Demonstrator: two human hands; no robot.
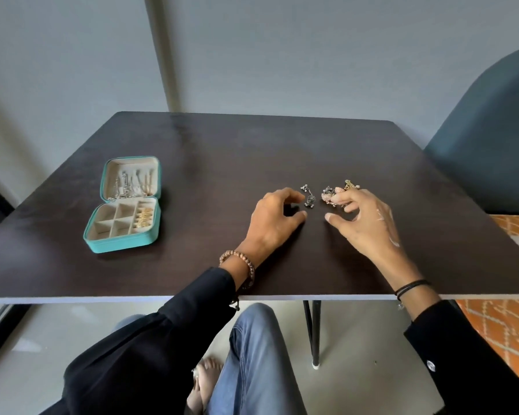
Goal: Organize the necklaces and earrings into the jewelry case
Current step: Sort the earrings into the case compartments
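Fingers (288, 195) of the left hand (274, 218) curl loosely over the table (222, 151), thumb and forefinger narrowly parted and holding nothing. The forefinger tip lies just beside a dark silver earring (309, 199); whether they touch cannot be told. The right hand (366, 223) is spread wider, its thumb held apart and its forefinger resting on a small heap of earrings (336, 194) in pink, silver and gold. A beaded bracelet (240, 265) circles the left wrist and a black cord (412, 285) the right.

Both hands and the loose earrings sit well to the right of the jewelry case (122, 238). This teal case lies open, its lid flat on the far side. Gold earrings (144, 218) fill the right-hand column of its tray, and thin chains (132, 184) lie in the lid. Far to the right of the case, beyond the table's edge, stands a teal chair (492, 130).
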